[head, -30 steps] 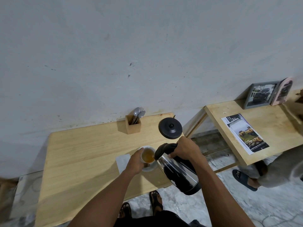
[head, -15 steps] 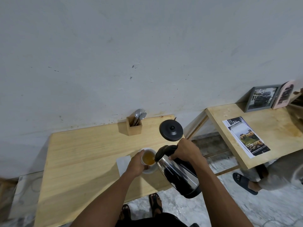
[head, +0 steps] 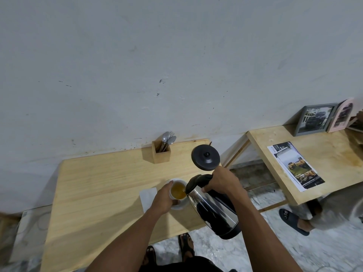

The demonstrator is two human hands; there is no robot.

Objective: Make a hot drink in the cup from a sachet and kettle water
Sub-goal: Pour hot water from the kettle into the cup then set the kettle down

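Far left of the table (head: 94,193) is bare wood, then a white paper (head: 147,195), maybe the emptied sachet, can't tell from here. Your left hand (head: 164,199) has its grip wrapped round the cup (head: 177,190), which sits on a saucer (head: 181,205) near the table's front-right. Cup's approx three-quarters full of amber liquid, so you're mid-pour. Behind it, a wooden holder w/ spoons (head: 162,152) by the wall. Your right hand (head: 222,181) has its grip closed on the handle of the kettle (head: 214,211), tipped so the spout hangs over the cup's right rim. Kettle base (head: 205,157) sits empty behind. Next: ease the kettle upright before the cup brims, set it back on the base, then fetch a spoon & stir.
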